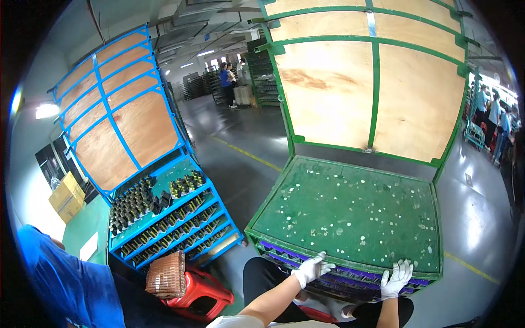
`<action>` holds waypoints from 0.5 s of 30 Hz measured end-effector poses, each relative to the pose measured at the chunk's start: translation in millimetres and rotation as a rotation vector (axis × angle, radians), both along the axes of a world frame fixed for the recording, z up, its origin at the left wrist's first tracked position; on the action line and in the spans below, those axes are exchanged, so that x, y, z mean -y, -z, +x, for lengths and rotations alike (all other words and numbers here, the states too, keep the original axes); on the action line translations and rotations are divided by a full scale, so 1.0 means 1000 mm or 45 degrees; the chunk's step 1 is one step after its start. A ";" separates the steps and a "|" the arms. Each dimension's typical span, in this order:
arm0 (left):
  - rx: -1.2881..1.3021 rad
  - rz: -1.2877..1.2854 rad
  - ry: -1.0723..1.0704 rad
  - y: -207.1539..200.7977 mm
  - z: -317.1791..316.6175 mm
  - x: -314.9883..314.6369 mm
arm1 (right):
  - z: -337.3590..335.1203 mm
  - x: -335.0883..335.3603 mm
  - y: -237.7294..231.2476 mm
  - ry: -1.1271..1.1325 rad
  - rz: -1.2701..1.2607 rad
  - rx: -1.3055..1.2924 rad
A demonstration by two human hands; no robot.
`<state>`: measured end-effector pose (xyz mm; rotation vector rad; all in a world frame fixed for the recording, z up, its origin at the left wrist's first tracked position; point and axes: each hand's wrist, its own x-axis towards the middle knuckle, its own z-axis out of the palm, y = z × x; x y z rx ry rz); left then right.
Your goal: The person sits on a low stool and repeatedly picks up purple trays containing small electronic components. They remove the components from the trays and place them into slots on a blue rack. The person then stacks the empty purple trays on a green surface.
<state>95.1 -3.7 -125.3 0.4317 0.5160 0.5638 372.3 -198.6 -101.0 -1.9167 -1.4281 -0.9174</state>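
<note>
We can read no words or numbers from where we stand. A small blue panel (207,37) hangs near the ceiling toward 11 o'clock, too distant to decipher; we make out no lettering on the cardboard box (65,199) at 9 o'clock, or on the white sheet (89,246) across the green tabletop (90,221) at 8.

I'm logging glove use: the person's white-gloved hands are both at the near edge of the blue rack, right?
Not blue: the head view shows the white-gloved left hand and right hand both at the near edge of the green rack.
</note>
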 end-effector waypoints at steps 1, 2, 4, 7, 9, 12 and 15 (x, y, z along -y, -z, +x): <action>0.048 -0.021 -0.038 -0.014 -0.007 -0.003 | -0.003 -0.004 0.002 0.042 0.063 0.012; 0.049 -0.055 -0.113 -0.016 -0.013 -0.008 | -0.003 -0.003 0.003 0.047 0.051 0.008; 0.056 -0.055 -0.234 -0.010 -0.027 -0.020 | -0.004 -0.001 0.002 0.050 0.025 -0.003; 0.003 -0.041 -0.135 -0.003 -0.047 -0.032 | -0.010 -0.006 -0.001 0.067 0.064 0.013; 0.000 -0.086 -0.145 -0.004 -0.046 -0.031 | -0.011 -0.006 -0.003 0.050 0.089 0.038; -0.007 -0.054 -0.109 -0.005 -0.046 -0.032 | -0.005 -0.004 0.006 0.085 0.009 -0.022; -0.050 0.010 -0.115 0.001 -0.046 -0.036 | -0.013 -0.008 0.004 0.102 0.103 -0.088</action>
